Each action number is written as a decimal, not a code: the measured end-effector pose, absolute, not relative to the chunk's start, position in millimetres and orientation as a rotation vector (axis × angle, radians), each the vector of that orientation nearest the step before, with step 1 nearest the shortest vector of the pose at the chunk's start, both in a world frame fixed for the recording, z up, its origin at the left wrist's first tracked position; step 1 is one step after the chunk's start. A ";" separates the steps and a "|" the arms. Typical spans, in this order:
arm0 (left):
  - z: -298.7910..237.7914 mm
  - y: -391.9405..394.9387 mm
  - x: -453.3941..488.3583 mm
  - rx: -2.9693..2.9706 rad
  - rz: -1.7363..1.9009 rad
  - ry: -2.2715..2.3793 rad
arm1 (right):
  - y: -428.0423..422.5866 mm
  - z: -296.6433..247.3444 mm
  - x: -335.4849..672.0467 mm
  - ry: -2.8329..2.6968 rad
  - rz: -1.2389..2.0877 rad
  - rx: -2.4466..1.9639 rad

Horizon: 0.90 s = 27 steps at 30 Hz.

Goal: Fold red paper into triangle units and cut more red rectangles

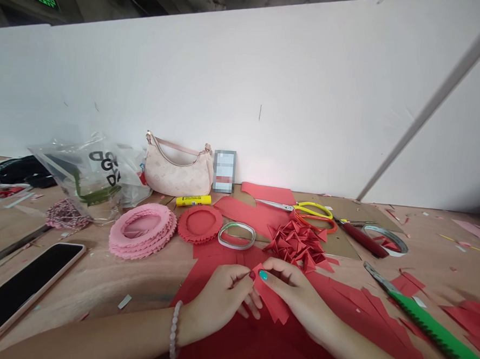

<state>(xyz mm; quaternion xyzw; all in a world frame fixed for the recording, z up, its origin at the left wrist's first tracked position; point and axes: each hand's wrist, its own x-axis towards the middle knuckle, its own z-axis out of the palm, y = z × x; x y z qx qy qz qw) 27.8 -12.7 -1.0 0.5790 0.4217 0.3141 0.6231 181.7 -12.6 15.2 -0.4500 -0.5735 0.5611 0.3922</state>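
Between my two hands is a small folded strip of red paper (272, 303), its lower end hanging down in points. My left hand (223, 292), with a beaded bracelet at the wrist, pinches its upper left edge. On the other side my right hand (294, 291) grips it with the thumb laid flat over the paper. Just beyond the fingers lies a heap of folded red paper pieces (297, 242). A roll of clear tape (236, 236) rests to its left. Larger red paper sheets (358, 300) spread beneath and right of my hands.
Scissors with yellow handles (313, 210), a red-handled cutter (364, 238) and a green-handled blade (430, 326) lie to the right. Stacked pink paper rings (143, 233), a red ring (200, 224), a glue stick (193, 200), a handbag (177, 173) and a phone (25, 291) are left.
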 end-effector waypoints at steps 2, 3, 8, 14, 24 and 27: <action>-1.4 -12.8 27.5 1.353 0.714 0.975 | -12.5 13.4 182.5 -1.481 1.407 -1.161; -1.5 -12.8 27.3 1.366 0.708 0.977 | -12.3 12.2 182.9 -1.494 1.389 -1.171; -1.3 -13.1 27.2 1.388 0.695 0.985 | -11.2 7.3 184.0 -1.607 1.256 -1.167; -0.4 -14.2 27.1 1.397 0.709 0.965 | -10.3 8.2 185.3 -1.665 1.200 -1.152; -0.8 -11.9 27.1 1.342 0.667 0.960 | -9.2 3.4 186.7 -1.661 1.194 -1.090; 0.1 -11.3 26.1 1.357 0.617 0.935 | -10.6 3.3 186.3 -1.675 1.268 -1.085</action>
